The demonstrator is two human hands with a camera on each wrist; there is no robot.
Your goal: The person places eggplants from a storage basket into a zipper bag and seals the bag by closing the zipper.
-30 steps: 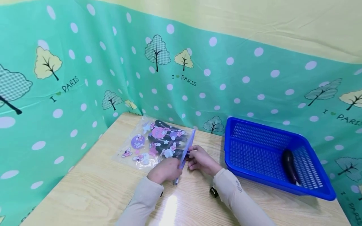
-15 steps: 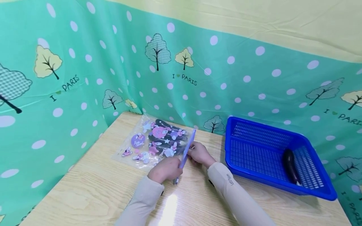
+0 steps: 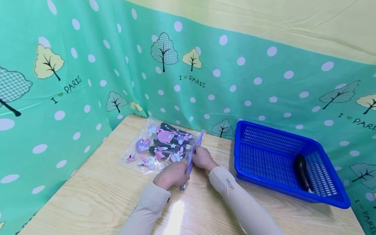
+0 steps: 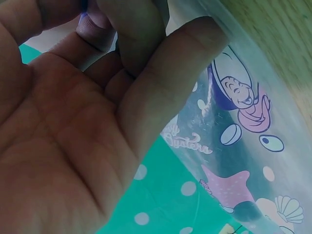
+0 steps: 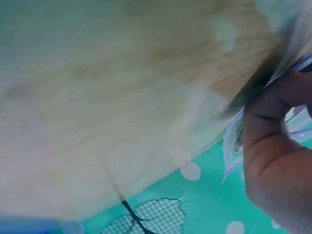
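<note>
On the wooden table lies a clear zip bag (image 3: 143, 146) with cartoon prints and a purple zip strip, holding several eggplants (image 3: 158, 150). My left hand (image 3: 172, 175) grips the near end of its mouth; the left wrist view shows the thumb lying along the plastic (image 4: 234, 97). My right hand (image 3: 202, 158) is at the mouth with its fingertips hidden behind the strip. In the right wrist view a bent digit (image 5: 265, 114) lies against the bag's edge, and what the fingertips hold cannot be seen.
To the right stands a blue plastic basket (image 3: 264, 162) with one eggplant (image 3: 303, 173) inside. A green patterned cloth (image 3: 199, 104) hangs behind the table (image 3: 108, 192) and along its left side.
My right hand has moved left to the bag's mouth. The eggplant end earlier at its fingers is out of sight, and the lowest eggplant in the bag lies further left. My left hand stays put.
</note>
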